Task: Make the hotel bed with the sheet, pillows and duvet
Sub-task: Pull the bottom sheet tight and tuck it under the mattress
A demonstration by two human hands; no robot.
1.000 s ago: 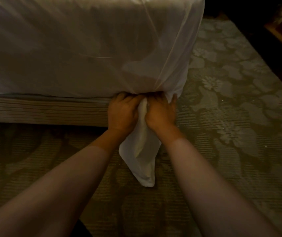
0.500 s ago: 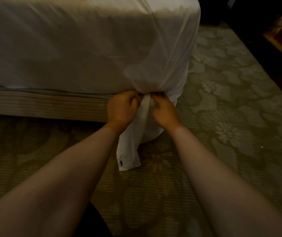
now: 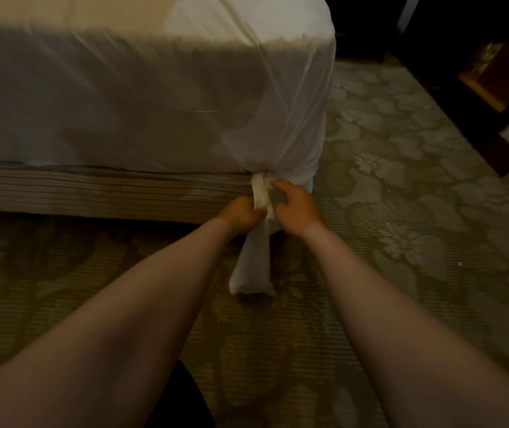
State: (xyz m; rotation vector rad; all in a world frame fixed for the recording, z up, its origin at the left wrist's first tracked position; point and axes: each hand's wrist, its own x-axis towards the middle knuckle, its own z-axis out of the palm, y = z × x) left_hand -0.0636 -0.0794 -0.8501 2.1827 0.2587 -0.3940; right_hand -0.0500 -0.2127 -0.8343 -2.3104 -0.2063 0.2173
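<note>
- While the white sheet is stretched smooth over the side of the mattress, its loose corner is gathered into a twisted tail at the bed's near right corner, hanging to the patterned carpet.
- The left hand is closed in a fist around the tail just below the gathered neck; the right hand sits just beside it, thumb and fingers curled about the cloth, though whether it truly pinches or only steadies I cannot tell.
- The hands are close together, nearly touching, with the twisted cloth between them, right at the lower edge of the mattress above the ribbed bed base.
- This looks like knotting or cinching the corner so the sheet holds tight; I judge the task to be early, since no pillows or duvet show here.
- To do it well, keep the tail under tension toward the floor so the drape above stays taut, and make the twist snug against the mattress corner.
- Then the bundle wants tucking up between mattress and base, not left trailing.
- Slackening either hand too soon could let the fabric loosen and wrinkle along the side.
</note>
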